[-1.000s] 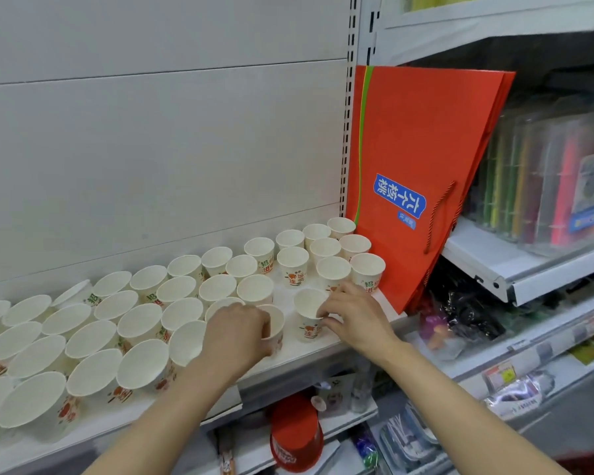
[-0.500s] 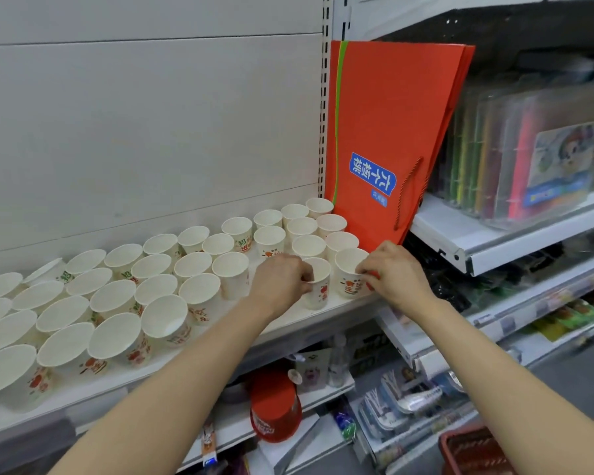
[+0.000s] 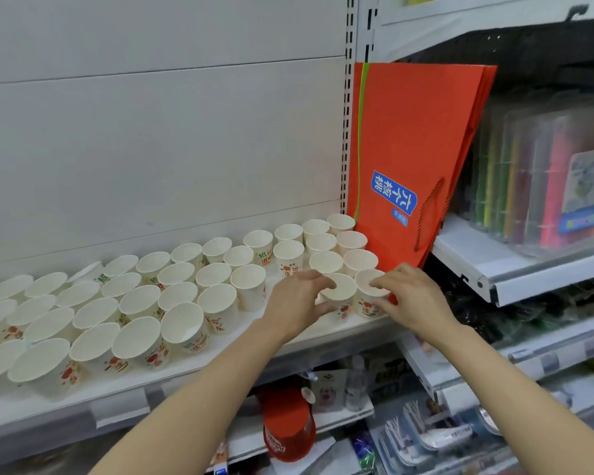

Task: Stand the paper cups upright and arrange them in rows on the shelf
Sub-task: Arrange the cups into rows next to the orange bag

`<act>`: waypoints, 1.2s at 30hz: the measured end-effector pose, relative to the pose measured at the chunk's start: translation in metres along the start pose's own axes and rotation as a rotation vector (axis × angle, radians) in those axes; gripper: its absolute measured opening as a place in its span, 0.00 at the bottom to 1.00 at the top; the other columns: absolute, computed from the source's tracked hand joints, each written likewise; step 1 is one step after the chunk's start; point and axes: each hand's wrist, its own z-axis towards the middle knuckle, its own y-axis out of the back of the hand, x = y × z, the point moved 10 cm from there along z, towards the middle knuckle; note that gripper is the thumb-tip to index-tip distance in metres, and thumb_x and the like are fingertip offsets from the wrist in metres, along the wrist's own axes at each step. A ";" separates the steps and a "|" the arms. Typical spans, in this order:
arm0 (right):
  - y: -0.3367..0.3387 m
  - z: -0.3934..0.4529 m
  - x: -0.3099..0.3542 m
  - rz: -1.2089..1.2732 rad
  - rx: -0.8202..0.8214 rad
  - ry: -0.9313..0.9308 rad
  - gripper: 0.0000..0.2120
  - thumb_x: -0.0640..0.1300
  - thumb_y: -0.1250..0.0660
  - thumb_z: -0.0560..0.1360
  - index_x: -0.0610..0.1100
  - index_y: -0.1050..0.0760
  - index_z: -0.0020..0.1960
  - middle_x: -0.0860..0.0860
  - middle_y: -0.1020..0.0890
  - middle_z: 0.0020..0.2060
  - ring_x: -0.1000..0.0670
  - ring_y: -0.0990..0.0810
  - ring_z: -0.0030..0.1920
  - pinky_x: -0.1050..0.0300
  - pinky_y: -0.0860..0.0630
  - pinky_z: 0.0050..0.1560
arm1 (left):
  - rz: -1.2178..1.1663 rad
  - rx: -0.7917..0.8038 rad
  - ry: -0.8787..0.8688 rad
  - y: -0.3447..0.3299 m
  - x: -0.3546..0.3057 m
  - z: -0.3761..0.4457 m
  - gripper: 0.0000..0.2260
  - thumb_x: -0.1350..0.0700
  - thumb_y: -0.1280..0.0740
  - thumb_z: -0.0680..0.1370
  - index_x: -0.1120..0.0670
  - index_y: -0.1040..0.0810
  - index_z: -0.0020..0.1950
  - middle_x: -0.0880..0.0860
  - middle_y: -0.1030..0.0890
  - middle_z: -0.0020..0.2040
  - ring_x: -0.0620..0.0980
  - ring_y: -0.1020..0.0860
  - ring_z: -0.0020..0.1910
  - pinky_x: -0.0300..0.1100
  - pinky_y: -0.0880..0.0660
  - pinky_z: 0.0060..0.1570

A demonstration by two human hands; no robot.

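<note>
Several white paper cups with red and green print stand upright in rows on the white shelf (image 3: 220, 366). At the shelf's right end, in the front row, my left hand (image 3: 297, 303) curls around one cup (image 3: 340, 291), thumb in front and fingers at its rim. Right beside it, my right hand (image 3: 408, 299) pinches the last cup (image 3: 367, 289), fingers over the rim and thumb on its side. Both cups stand upright on the shelf and touch each other. A cup at the far left back (image 3: 86, 270) looks tipped over.
An orange paper bag (image 3: 412, 149) leans upright against the cups' right end. A higher shelf (image 3: 515, 269) to the right holds clear packs of coloured pens (image 3: 546, 180). Below are lower shelves with a red cap (image 3: 287, 425) and small packaged goods.
Both hands shifted right along the front row, taking two cups to the right end next to the orange bag. The camera view also swung.
</note>
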 end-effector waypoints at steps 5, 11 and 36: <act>0.006 0.024 0.018 0.030 -0.087 0.087 0.06 0.44 0.25 0.68 0.47 0.18 0.44 0.54 0.18 0.38 0.47 0.24 0.41 0.51 0.27 0.40 | 0.125 -0.196 0.256 0.055 0.072 -0.020 0.07 0.49 0.30 0.75 0.46 0.18 0.53 0.44 0.18 0.50 0.47 0.22 0.47 0.41 0.30 0.40; -0.036 0.097 0.071 0.046 0.052 0.142 0.02 0.42 0.28 0.70 0.47 0.18 0.42 0.52 0.18 0.37 0.46 0.26 0.43 0.54 0.32 0.42 | 0.239 -0.045 0.412 0.060 0.135 -0.039 0.11 0.47 0.27 0.70 0.48 0.17 0.51 0.47 0.17 0.49 0.52 0.23 0.52 0.44 0.25 0.44; -0.105 0.119 0.154 0.139 0.214 0.289 0.13 0.43 0.25 0.65 0.46 0.19 0.50 0.53 0.18 0.43 0.47 0.28 0.47 0.55 0.35 0.43 | 0.170 0.108 0.363 0.056 0.196 0.017 0.08 0.54 0.31 0.74 0.47 0.18 0.52 0.46 0.18 0.51 0.50 0.22 0.54 0.43 0.26 0.45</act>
